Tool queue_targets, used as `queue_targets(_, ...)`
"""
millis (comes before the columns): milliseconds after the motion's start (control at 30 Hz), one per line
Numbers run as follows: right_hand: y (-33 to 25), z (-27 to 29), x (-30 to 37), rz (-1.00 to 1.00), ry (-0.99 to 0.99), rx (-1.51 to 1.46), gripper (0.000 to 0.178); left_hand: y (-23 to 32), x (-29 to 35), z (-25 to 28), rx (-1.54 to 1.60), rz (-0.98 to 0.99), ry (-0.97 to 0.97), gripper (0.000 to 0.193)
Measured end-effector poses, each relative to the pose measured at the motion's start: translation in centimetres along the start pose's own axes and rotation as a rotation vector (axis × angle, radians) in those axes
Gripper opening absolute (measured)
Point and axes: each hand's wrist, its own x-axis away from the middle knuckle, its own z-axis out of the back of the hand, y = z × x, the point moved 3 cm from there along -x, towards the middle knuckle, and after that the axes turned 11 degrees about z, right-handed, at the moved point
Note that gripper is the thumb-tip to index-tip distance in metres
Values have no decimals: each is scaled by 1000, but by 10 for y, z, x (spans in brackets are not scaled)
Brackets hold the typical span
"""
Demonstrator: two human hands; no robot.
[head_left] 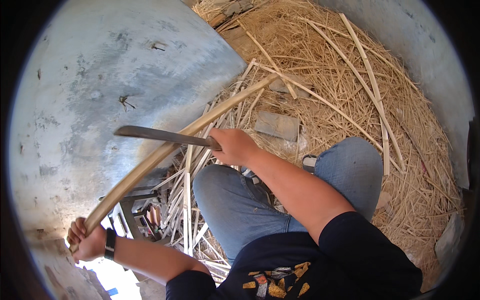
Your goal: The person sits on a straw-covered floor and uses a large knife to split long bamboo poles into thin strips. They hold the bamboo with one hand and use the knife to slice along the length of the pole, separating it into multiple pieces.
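Observation:
Closed round the near end of a long pale bamboo strip [220, 108] is my left hand [91, 241], at the lower left. The strip slants up and away to the right, its far end over the straw. My right hand [234, 146] grips the handle of a long machete [155, 134] near the middle of the view. Its dark blade points left and crosses over the strip; whether the edge touches the strip I cannot tell. The machete's handle is mostly hidden in my fist.
Straw and shavings [320, 65] cover the ground, with several split strips [367, 65] lying on them. A flat brick [276, 125] lies ahead of my bent knees. A blue-grey wall [100, 75] rises on the left, another [425, 35] on the right. Cut slats [187, 200] are heaped beside my left leg.

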Motion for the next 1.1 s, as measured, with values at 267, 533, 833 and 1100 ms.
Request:
queue_targets(267, 39, 4, 20, -235, 256, 183, 19, 115, 8, 38, 23, -160, 38, 76)
queue_targets(533, -32, 6, 2, 281, 133, 156, 18, 113, 21, 33, 156, -92, -21, 73)
queue_targets(833, 37, 49, 8, -371, 597, 40, 21, 137, 14, 33, 134, -172, -147, 73)
queue_targets(1100, 39, 115, -3, -411, 919, 33, 26, 118, 0, -31, -361, -223, -86, 65)
